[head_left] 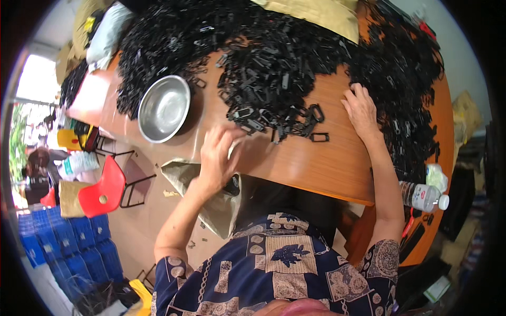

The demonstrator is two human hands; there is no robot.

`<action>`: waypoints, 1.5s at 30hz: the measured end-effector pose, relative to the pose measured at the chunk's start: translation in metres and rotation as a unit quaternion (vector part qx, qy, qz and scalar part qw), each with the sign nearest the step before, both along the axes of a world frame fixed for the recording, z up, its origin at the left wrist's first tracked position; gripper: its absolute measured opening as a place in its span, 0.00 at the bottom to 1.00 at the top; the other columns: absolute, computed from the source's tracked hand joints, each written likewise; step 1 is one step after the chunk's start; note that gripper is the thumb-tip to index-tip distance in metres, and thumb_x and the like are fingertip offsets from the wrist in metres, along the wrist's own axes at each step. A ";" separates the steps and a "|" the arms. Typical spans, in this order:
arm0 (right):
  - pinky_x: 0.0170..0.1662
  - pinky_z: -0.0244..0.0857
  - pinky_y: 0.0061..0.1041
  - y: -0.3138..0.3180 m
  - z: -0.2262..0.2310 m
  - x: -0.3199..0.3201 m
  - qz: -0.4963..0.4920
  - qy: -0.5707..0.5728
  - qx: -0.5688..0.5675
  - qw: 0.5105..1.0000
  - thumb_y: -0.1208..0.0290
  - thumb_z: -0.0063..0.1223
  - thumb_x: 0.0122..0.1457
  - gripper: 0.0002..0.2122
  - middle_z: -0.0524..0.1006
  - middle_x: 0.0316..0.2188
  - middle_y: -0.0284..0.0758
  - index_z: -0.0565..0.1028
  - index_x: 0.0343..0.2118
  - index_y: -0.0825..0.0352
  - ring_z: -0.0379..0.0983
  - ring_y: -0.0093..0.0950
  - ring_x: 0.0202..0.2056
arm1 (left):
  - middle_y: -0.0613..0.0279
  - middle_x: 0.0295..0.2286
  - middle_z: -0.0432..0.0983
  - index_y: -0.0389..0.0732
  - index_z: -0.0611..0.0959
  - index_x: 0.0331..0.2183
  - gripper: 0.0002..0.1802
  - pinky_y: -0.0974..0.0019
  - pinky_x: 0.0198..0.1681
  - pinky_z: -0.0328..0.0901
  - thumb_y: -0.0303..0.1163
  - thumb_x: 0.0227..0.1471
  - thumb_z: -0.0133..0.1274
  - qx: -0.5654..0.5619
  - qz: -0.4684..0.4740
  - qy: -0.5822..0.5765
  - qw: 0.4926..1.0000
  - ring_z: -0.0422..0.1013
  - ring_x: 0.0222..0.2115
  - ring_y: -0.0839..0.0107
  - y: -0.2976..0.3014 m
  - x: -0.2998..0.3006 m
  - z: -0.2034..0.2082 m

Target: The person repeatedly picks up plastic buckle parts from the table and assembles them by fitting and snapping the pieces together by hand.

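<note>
Small black plastic frame-shaped parts (284, 79) lie in a large heap on the wooden table (337, 168). My left hand (217, 158) is over the table's front edge, close to the near-left side of the heap. Its fingers are bent and partly smeared by motion, so whether they hold a part cannot be seen. Below it hangs an open greenish-grey sack (211, 208), with something dark at its mouth. My right hand (362, 111) rests at the inner edge of the right-hand pile (400, 105), fingers loosely bent and apart, nothing visible in them.
A steel bowl (165, 109) stands on the table at the left. A plastic bottle (424, 197) lies beside my right forearm. A tan sack (321, 15) covers part of the far heap. On the floor at left are a red chair (105, 189) and stacked blue boxes (68, 237).
</note>
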State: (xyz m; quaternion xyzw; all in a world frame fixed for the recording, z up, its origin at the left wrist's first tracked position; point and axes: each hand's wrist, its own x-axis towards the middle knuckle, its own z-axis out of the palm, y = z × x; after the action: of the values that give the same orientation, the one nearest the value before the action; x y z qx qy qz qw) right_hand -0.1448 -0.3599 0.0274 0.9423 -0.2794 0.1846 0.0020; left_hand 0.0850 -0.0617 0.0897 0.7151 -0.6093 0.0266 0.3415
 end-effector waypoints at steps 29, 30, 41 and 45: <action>0.40 0.66 0.40 0.023 -0.009 -0.006 -0.041 -0.109 0.251 0.961 0.69 0.53 0.55 0.09 0.72 0.38 0.43 0.72 0.35 0.69 0.71 0.46 0.39 | 0.54 0.32 0.75 0.39 0.73 0.36 0.07 0.59 0.36 0.67 0.27 0.53 0.49 0.096 -0.168 -0.006 0.981 0.74 0.33 0.57 -0.221 0.034 -0.006; 0.41 0.66 0.41 0.023 -0.010 -0.005 -0.057 -0.082 0.241 0.965 0.68 0.54 0.55 0.10 0.72 0.38 0.43 0.72 0.35 0.69 0.71 0.46 0.39 | 0.56 0.32 0.76 0.40 0.73 0.37 0.07 0.62 0.34 0.68 0.28 0.54 0.49 0.155 -0.154 0.232 0.948 0.74 0.32 0.62 -0.207 0.025 -0.005; 0.39 0.67 0.38 0.039 0.002 -0.034 -0.028 -0.027 0.164 0.986 0.76 0.51 0.55 0.07 0.72 0.35 0.42 0.68 0.36 0.67 0.72 0.44 0.37 | 0.63 0.27 0.73 0.40 0.76 0.38 0.10 0.69 0.30 0.67 0.28 0.52 0.54 0.123 -0.166 0.840 0.502 0.70 0.27 0.71 -0.070 -0.046 -0.054; 0.38 0.67 0.37 0.044 -0.003 -0.028 -0.001 -0.114 0.184 0.976 0.76 0.53 0.54 0.09 0.73 0.34 0.43 0.70 0.38 0.68 0.72 0.44 0.36 | 0.64 0.21 0.76 0.44 0.77 0.35 0.08 0.66 0.24 0.67 0.33 0.51 0.56 0.024 -0.114 0.233 0.965 0.72 0.19 0.68 -0.083 -0.087 -0.062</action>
State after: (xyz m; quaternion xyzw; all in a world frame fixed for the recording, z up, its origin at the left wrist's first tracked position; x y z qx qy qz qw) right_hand -0.1732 -0.3155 0.0242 0.8989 -0.3083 0.2361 -0.2030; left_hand -0.0018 -0.1444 0.0273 0.6355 -0.5905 -0.1943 0.4579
